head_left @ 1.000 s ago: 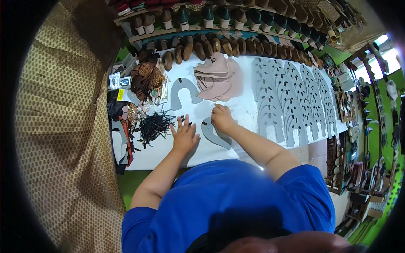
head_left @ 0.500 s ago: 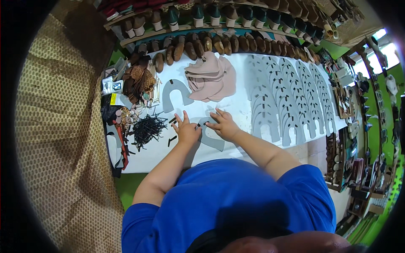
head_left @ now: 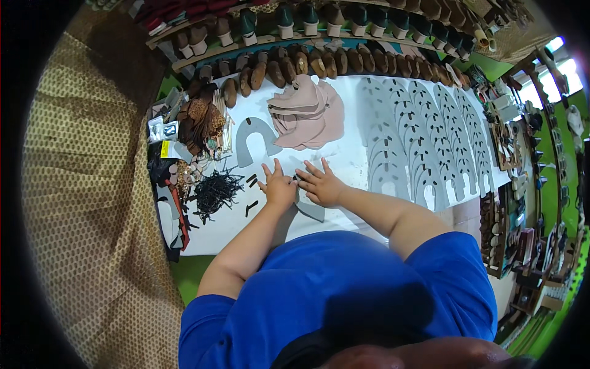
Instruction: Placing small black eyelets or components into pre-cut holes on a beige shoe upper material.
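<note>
My left hand [head_left: 281, 190] rests over a grey U-shaped piece [head_left: 311, 211] near the table's front edge, its visible fingers spread. Close beside it, my right hand [head_left: 324, 187] lies with fingers stretched apart over the same piece. A dark strip [head_left: 297, 179] shows between the hands at their fingertips; most of it is covered. The upper part of the grey piece is hidden too. Left of my left hand lie a few loose short black strips [head_left: 251, 207]. Beyond the hands sits another grey U-shaped piece [head_left: 241, 147] with a black strip at its top.
A tangled heap of black strips [head_left: 216, 192] lies at the left. Pink cut pieces [head_left: 319, 123] are piled at the table's far middle. Overlapping rows of grey U-shaped pieces [head_left: 424, 194] cover the right side. Shoe lasts [head_left: 258, 76] line the back edge.
My hands have drawn together over the grey piece, the right shifting slightly left and the left slightly right. The dark strip between them is now more covered.
</note>
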The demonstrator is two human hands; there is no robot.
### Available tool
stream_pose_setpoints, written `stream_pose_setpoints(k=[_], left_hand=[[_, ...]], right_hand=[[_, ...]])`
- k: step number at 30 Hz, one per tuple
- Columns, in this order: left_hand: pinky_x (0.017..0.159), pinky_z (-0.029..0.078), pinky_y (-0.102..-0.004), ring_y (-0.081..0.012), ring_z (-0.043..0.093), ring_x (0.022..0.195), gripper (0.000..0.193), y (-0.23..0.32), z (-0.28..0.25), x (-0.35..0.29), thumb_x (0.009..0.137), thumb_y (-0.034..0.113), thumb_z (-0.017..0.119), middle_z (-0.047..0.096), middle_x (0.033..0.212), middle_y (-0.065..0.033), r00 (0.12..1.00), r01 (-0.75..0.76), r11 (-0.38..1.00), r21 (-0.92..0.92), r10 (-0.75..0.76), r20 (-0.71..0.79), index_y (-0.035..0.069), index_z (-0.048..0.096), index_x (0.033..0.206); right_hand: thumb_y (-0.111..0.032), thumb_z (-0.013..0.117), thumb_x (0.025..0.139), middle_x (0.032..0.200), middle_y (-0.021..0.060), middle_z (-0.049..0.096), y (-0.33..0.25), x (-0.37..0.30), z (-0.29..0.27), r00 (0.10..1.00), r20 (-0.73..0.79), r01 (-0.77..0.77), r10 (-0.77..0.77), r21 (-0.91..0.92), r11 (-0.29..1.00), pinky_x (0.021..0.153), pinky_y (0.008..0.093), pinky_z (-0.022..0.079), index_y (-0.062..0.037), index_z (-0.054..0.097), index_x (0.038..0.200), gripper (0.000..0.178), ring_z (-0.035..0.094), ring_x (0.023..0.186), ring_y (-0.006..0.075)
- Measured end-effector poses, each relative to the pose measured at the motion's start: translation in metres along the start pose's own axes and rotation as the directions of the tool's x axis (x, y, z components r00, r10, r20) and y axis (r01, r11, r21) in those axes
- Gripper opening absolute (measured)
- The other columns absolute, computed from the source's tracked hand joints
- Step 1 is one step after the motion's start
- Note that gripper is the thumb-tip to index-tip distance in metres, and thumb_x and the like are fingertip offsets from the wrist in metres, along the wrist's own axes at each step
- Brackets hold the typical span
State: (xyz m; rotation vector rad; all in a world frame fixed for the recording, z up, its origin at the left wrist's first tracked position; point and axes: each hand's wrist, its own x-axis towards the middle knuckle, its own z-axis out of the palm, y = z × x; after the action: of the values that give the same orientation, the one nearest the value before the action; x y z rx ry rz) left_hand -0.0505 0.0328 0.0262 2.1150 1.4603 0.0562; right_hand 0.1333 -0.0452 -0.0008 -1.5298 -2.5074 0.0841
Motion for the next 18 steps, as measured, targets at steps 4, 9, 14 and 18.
stream_pose_setpoints(k=[4,9,14,18], left_hand=[[0.108,0.003,-0.0782,-0.0512,-0.005,0.150,0.022,0.002,-0.010,0.002,0.088,0.033,0.069,0.017,0.165,-0.0199,0.999,-0.042,0.998,-0.048,0.043,0.028,0.013,0.079,0.085],[0.108,-0.004,-0.0763,-0.0516,-0.009,0.150,0.032,-0.006,-0.008,-0.011,0.092,0.041,0.062,0.016,0.165,-0.0206,0.989,-0.146,0.985,-0.087,0.144,-0.029,0.015,0.081,0.093],[0.109,-0.006,-0.0753,-0.0527,-0.010,0.149,0.031,-0.009,-0.006,-0.012,0.091,0.040,0.062,0.012,0.166,-0.0220,0.975,-0.217,0.976,0.008,0.217,-0.036,0.017,0.081,0.095],[0.111,-0.005,-0.0736,-0.0518,-0.006,0.150,0.026,-0.009,-0.007,-0.008,0.086,0.040,0.066,0.013,0.166,-0.0205,0.990,-0.138,0.977,0.163,0.135,0.030,0.021,0.082,0.094]], right_hand=[[-0.036,0.059,0.090,0.160,0.0063,0.033,0.004,0.001,-0.005,0.997,0.052,-0.062,0.058,0.076,0.995,0.114,0.0725,0.014,-0.0219,0.058,0.138,0.049,0.018,0.152,0.0330],[-0.037,0.062,0.088,0.159,0.0097,0.033,0.006,-0.005,-0.013,0.990,0.096,-0.117,0.104,0.144,0.983,0.114,0.0717,0.011,-0.0221,0.059,0.136,0.050,0.020,0.151,0.0342],[-0.042,0.064,0.088,0.157,0.0124,0.036,0.010,-0.010,-0.002,0.960,-0.189,-0.128,0.204,0.351,0.928,0.116,0.0689,0.011,-0.0205,0.070,0.122,0.041,0.024,0.149,0.0338],[-0.043,0.065,0.087,0.156,0.0126,0.037,0.011,-0.008,-0.009,0.990,-0.073,-0.097,0.118,0.245,0.965,0.116,0.0687,0.011,-0.0185,0.072,0.115,0.038,0.026,0.149,0.0333]])
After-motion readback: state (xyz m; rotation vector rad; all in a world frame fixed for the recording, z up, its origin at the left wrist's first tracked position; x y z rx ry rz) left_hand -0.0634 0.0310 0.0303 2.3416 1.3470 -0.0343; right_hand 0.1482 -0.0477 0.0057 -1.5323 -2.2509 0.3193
